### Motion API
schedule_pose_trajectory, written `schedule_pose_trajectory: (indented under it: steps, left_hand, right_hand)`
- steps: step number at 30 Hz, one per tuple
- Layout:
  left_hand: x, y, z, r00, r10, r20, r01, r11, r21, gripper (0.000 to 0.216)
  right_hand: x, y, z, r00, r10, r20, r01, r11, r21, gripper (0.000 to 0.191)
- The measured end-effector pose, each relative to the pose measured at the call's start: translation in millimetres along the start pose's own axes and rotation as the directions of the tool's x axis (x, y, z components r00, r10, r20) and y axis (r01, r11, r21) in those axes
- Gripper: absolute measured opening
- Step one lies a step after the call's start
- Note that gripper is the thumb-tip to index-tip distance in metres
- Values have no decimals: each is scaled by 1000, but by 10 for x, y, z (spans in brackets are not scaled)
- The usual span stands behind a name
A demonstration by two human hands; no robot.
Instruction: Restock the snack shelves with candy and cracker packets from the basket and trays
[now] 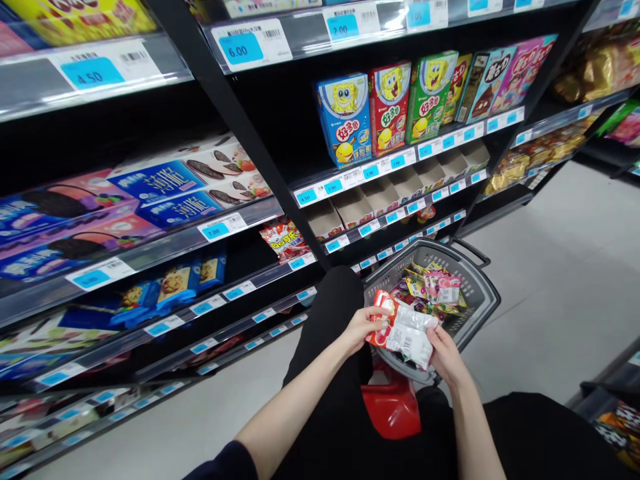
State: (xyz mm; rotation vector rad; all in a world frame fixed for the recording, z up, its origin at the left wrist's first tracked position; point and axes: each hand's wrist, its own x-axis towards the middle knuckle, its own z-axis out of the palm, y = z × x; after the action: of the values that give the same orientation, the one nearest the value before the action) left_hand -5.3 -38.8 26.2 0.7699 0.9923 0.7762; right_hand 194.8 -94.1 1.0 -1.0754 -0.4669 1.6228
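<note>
Between my two hands, above the near rim of a grey shopping basket [483, 310], is a red and white candy bag [407, 333]. My left hand [367, 327] pinches its red end, thumb on top. At the other end, the fingers of my right hand [446, 352] are closed on the pale edge. The bag's printed white panel faces up. Inside the basket lie several small colourful candy packets [435, 287], partly covered by the held bag. The basket's handle [473, 248] lies out over its far side.
Shelves on the left hold blue cookie boxes [185, 193] and a red candy bag [285, 240]. Cartoon snack boxes [345, 120] stand above a row of open cardboard trays [353, 207]. A red plastic stool [393, 403] is between my legs. Another shelf edge [607, 380] is at right.
</note>
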Motion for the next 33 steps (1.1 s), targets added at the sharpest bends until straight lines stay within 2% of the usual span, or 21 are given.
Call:
schedule_pose_trajectory:
  steps: [5,12,21,23,25,28,33]
  left_hand:
    - [38,-53,-34,978,119,-169,-82,974,210,31]
    - [34,-30,-27,947,234,-219,-141,917,373,22]
    - [24,-67,-16,931,267,-249,-165,916,366,22]
    - [25,-60,-9,926,265,-267,-167,925,341,22]
    - [33,-48,-6,925,254,-282,-163,937,308,21]
    - [53,-34,-14,932,213,-292,-144,960,240,20]
    - [87,-41,-53,959,95,-267,-62,990,127,21]
  right_hand:
    - [70,63,5,999,-44,-2,43,982,-186,42]
    - [79,104,42,995,-98,-24,89,965,-246,46]
    - [189,265,2,976,-176,-129,130,943,-307,32]
    - [208,313,19,966,-197,-167,137,939,-314,34]
    - [205,316,44,958,-218,-187,151,935,-321,44]
    - [163,220,53,958,-247,-145,187,924,-335,54]
    - [26,-23,-38,983,-156,94,181,905,-384,33]
